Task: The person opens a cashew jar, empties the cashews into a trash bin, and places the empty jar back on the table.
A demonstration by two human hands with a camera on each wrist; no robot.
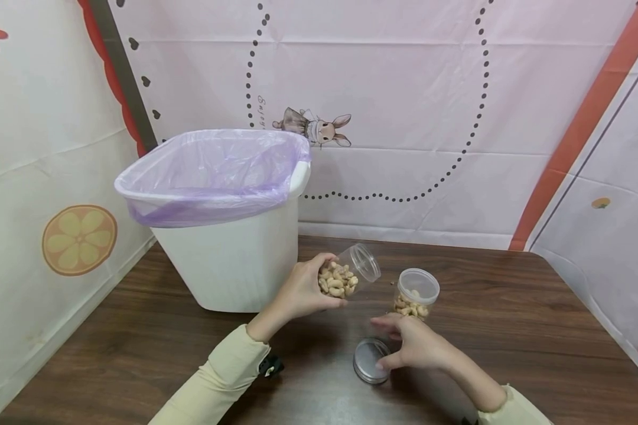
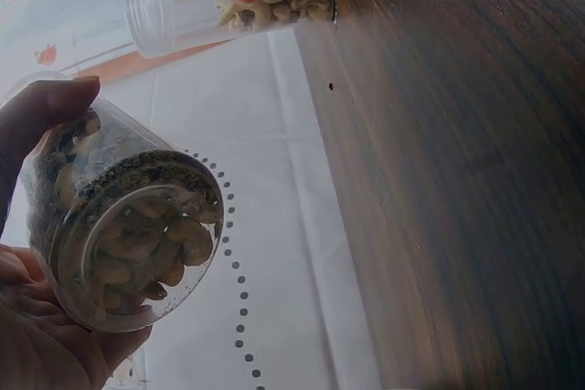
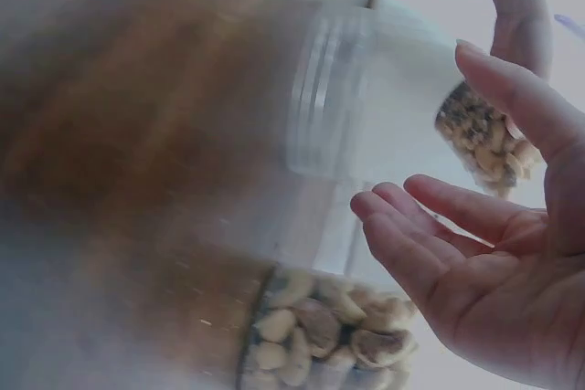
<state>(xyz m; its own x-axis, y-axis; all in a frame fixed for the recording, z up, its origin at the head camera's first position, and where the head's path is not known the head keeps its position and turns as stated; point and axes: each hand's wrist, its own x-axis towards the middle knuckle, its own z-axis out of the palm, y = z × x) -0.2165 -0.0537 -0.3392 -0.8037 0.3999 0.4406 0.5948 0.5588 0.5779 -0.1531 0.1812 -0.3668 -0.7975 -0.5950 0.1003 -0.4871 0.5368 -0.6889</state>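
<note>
My left hand (image 1: 308, 286) grips a clear plastic jar (image 2: 137, 216) of cashews, thumb and fingers round its side. The jar is tilted, its threaded mouth up and to the right, and dark crumbs show near its base in the left wrist view. Lower right, my right hand (image 1: 417, 342) hovers over a round clear lid (image 1: 371, 361) on the table, fingers spread and holding nothing in the right wrist view. Just beyond that hand stands a second clear jar (image 1: 419, 289), upright, partly filled with cashews; I cannot tell whether it is capped.
A white bin (image 1: 234, 260) with a purple liner (image 1: 207, 206) stands on the brown wooden table (image 1: 510, 307), left of the jars. Small dark crumbs lie near the second jar. Printed cloth (image 1: 404, 88) hangs behind and at both sides.
</note>
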